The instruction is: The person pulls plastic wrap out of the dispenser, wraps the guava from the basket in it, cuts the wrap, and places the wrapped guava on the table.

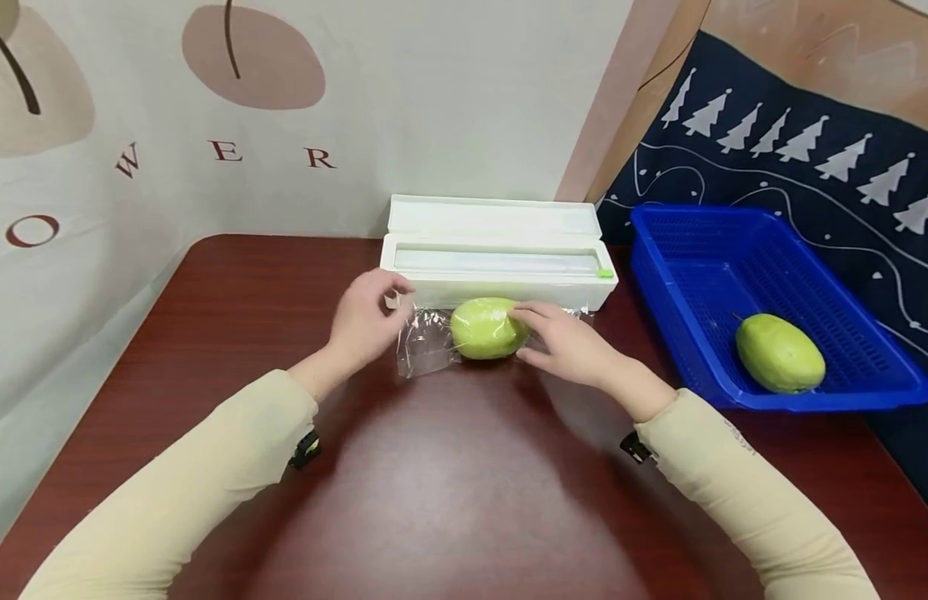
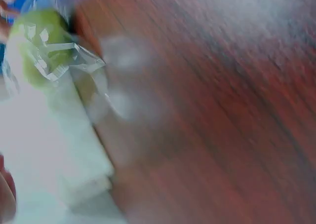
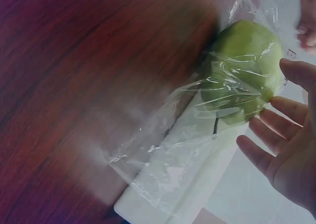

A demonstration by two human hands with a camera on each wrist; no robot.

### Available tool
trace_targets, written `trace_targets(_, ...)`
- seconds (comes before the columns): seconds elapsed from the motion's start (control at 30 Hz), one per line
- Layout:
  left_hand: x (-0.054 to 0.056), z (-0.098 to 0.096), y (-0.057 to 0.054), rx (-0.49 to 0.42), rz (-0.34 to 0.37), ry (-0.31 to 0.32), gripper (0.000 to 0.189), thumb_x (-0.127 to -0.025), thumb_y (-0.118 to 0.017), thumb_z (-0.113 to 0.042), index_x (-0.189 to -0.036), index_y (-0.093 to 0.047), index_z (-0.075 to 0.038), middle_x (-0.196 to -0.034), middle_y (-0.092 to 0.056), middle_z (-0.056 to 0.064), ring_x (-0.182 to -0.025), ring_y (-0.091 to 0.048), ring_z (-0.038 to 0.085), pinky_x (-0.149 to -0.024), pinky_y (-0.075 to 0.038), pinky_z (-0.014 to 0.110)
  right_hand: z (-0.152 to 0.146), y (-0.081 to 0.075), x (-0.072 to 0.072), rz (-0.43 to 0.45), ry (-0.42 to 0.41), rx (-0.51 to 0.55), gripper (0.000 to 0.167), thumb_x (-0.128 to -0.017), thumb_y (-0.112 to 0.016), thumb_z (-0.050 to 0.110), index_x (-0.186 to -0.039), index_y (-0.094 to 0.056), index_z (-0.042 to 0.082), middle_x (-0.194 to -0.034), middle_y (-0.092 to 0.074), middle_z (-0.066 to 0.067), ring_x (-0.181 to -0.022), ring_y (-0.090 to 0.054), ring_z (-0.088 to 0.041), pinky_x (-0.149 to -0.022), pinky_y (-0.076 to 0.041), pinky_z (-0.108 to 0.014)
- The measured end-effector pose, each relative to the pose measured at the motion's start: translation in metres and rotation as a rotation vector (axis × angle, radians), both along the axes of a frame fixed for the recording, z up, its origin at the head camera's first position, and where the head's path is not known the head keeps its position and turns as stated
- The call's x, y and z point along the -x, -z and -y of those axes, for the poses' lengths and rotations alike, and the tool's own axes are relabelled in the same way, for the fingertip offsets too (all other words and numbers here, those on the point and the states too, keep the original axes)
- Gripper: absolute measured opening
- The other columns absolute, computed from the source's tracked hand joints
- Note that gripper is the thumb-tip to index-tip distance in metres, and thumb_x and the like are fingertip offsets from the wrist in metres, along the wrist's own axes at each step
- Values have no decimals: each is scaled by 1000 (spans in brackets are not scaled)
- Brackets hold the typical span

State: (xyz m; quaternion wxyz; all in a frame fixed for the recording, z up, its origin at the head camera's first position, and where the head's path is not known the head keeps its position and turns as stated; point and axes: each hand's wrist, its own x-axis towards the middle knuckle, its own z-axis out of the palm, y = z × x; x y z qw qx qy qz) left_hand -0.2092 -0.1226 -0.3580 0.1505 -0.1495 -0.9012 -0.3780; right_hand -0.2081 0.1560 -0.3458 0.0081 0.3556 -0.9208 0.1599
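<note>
A green, oval, mango-like fruit (image 1: 485, 331) lies on the table, wrapped in clear plastic film (image 1: 428, 348) whose loose ends spread to both sides. My left hand (image 1: 368, 318) hovers left of it by the film's edge, thumb and forefinger apart. At the fruit's right end is my right hand (image 1: 567, 343). The right wrist view shows its fingers (image 3: 275, 128) spread and relaxed, with fingertips near or touching the wrapped fruit (image 3: 247, 61). Directly behind stands a white cling film box (image 1: 501, 287), lid raised. Only a sliver of the left hand shows in the left wrist view.
On the right a blue plastic basket (image 1: 662, 287) holds a second green fruit (image 1: 780, 353). A green slider (image 1: 605, 273) sits at the box's right end. The brown table (image 1: 464, 492) meets a cloth-covered wall (image 1: 434, 108) behind the box.
</note>
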Motion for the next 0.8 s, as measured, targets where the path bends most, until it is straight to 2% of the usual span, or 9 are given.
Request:
trace_targets(0.07, -5, -12, -2, 117, -50, 139, 21, -83, -61, -13, -102, -65, -5, -102, -66, 11, -98, -58, 28, -89, -45, 42, -1, 1, 2, -9, -1, 21, 54, -82, -69, 17, -129, -51, -3, -128, -54, -18, -118, -52, -29, -100, -42, -43)
trace_targets(0.13, -8, -24, 1, 213, -16, 258, 34, -83, -65, -20, -114, -60, -5, -113, -61, 11, -107, -55, 28, -94, -44, 44, -1, 3, 5, -12, 2, 43, 55, -80, -70, 17, -129, -51, -2, -126, -55, -17, -116, -51, -29, -99, -43, -43)
trace_targets(0.2, -8, -35, 6, 284, 40, 313, 48, -81, -68, -26, -124, -54, -7, -123, -54, 10, -115, -49, 28, -98, -42, 44, -1, 5, 7, -9, 2, 57, 57, -79, -72, 17, -129, -51, -1, -126, -54, -17, -116, -50, -30, -99, -42, -43)
trace_targets(0.3, -4, -42, 15, 305, 114, 310, 64, -78, -73, -29, -132, -45, -9, -129, -44, 10, -121, -42, 29, -102, -39, 45, -2, 10, 10, 12, -4, 74, 61, -78, -73, 18, -131, -49, 0, -128, -51, -17, -120, -47, -30, -100, -42, -44)
trace_targets(0.47, 4, -43, 25, 250, 148, 303, 71, -73, -78, -28, -133, -44, -11, -129, -41, 11, -121, -41, 30, -101, -39, 46, -4, 16, 18, 72, -12, 105, 67, -76, -75, 18, -134, -45, 0, -132, -47, -17, -121, -45, -29, -99, -42, -43)
trace_targets(0.6, 10, -43, 28, 215, 186, 300, 75, -72, -80, -27, -134, -42, -13, -130, -38, 12, -120, -40, 30, -101, -40, 47, -7, 19, 24, 101, -13, 109, 74, -73, -79, 17, -136, -43, 1, -133, -45, -16, -122, -44, -28, -99, -42, -43)
trace_targets(0.8, 17, -46, 30, 182, 228, 275, 72, -73, -79, -25, -133, -40, -14, -129, -36, 12, -121, -38, 30, -102, -39, 46, -5, 20, 30, 81, 7, 78, 81, -68, -83, 19, -135, -42, 3, -134, -45, -15, -124, -42, -31, -102, -38, -46)
